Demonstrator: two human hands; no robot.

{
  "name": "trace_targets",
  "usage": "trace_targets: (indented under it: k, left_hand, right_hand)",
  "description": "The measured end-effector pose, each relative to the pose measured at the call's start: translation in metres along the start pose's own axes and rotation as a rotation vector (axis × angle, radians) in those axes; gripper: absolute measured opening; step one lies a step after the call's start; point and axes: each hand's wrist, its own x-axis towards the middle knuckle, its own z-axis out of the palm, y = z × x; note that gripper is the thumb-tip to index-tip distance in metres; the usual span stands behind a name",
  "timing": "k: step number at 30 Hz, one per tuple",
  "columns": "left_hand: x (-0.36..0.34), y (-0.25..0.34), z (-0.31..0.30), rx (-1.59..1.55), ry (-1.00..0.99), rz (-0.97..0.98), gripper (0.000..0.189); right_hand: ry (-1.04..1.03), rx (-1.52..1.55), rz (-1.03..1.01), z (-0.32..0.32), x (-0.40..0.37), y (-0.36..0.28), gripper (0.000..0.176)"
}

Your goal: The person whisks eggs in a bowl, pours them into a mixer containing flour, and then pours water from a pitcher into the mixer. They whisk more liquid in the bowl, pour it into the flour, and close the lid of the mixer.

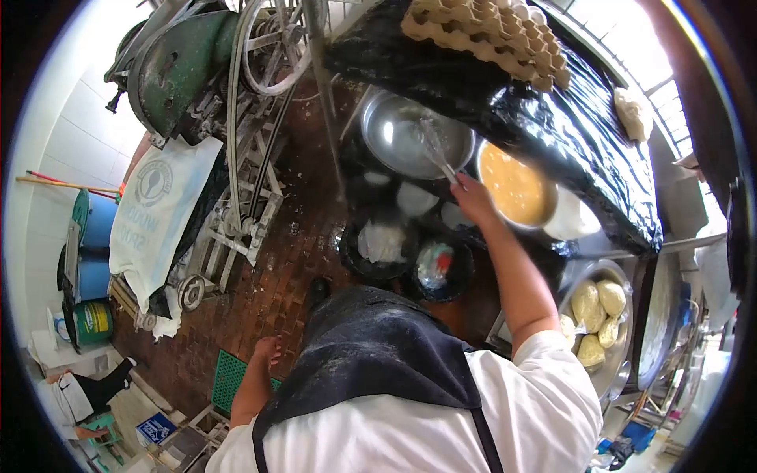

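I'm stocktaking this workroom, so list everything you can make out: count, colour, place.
Bowl: one, silver, top centre
Whisk: one, metallic, over bowl
Liquid: one container, orange, beside bowl
Egg trays: one stack, brown, top
Sheet: one, black, under trays
Bundle: one, beige, on sheet
Basin: one, silver, right
Bags: at least five, yellowish, in basin
Buckets: two, black, below bowl
Machine: one, green, upper left
Sack: one, white, left
Bins: count unclear, blue, far left
Tub: one, green, below bins
Crate: one, green, lower left
Person: one, white top, lower left
Apron: one, black, bottom centre
Shirt: one, white, bottom
Left hand: one, bare, beside apron
Right hand: one, bare, on whisk
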Motion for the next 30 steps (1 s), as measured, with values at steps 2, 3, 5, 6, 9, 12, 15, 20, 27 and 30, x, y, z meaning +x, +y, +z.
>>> trace_targets:
  k: [2,3,5,6,9,12,15,20,27,30]
  left_hand:
    - [-0.009,-0.004,0.008,0.085,0.179,-0.045,0.026]
    - [-0.006,-0.01,0.001,0.077,0.182,-0.052,0.026]
    - [0.014,-0.03,-0.017,-0.245,-0.169,0.054,0.027]
    - [0.003,-0.024,-0.008,-0.251,-0.171,0.052,0.027]
    - [-0.025,-0.004,0.019,-0.025,0.184,-0.016,0.026]
    - [0.02,-0.02,-0.004,0.065,-0.016,-0.014,0.027]
    - [-0.034,0.025,0.01,0.053,0.234,-0.009,0.028]
    - [-0.024,0.036,0.002,-0.008,0.245,0.073,0.029]
    - [-0.023,0.043,0.005,-0.01,0.199,0.1,0.022]
    - [-0.013,0.031,-0.003,-0.092,0.165,0.141,0.018]
  right_hand:
    - [-0.047,-0.059,-0.078,-0.001,-0.001,-0.015,0.047]
    - [-0.099,-0.142,-0.084,-0.015,-0.015,-0.027,0.047]
    - [-0.172,-0.309,-0.011,-0.046,-0.026,-0.044,0.044]
    - [-0.175,-0.313,-0.014,-0.05,-0.022,-0.036,0.044]
    - [-0.002,-0.37,0.056,-0.036,0.008,-0.006,0.04]
    - [0.021,-0.257,0.006,-0.004,0.019,-0.025,0.042]
    - [-0.101,-0.223,-0.091,-0.014,0.0,-0.035,0.042]
    - [-0.084,-0.215,0.058,-0.032,0.014,0.006,0.041]
    - [-0.079,-0.139,-0.012,-0.005,-0.009,-0.014,0.04]
    - [-0.017,-0.229,0.06,-0.031,-0.008,0.002,0.041]
